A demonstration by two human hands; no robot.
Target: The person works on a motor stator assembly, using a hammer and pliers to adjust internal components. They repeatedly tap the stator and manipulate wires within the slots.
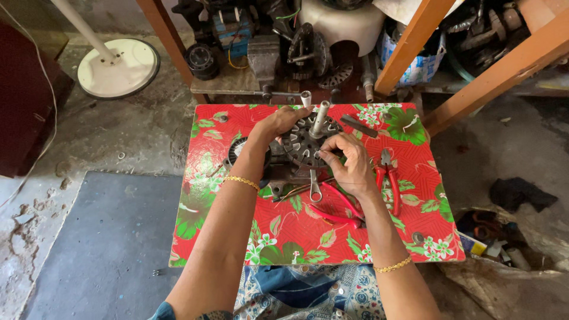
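Red floral oilcloth covers the small low table [284, 237], which stands on a rough concrete floor. On the near part of the cloth lie red-handled cutters [335, 210], with red-handled pliers [388, 181] to their right and a steel spanner [315, 188] just beyond. Further in, the right hand [349, 163] pinches the rim of a round dark slotted metal motor core [302, 142] with an upright steel shaft. The left hand [278, 124] grips the core's far-left edge. Beyond the table, a wooden rack [415, 41] holds dusty machine parts
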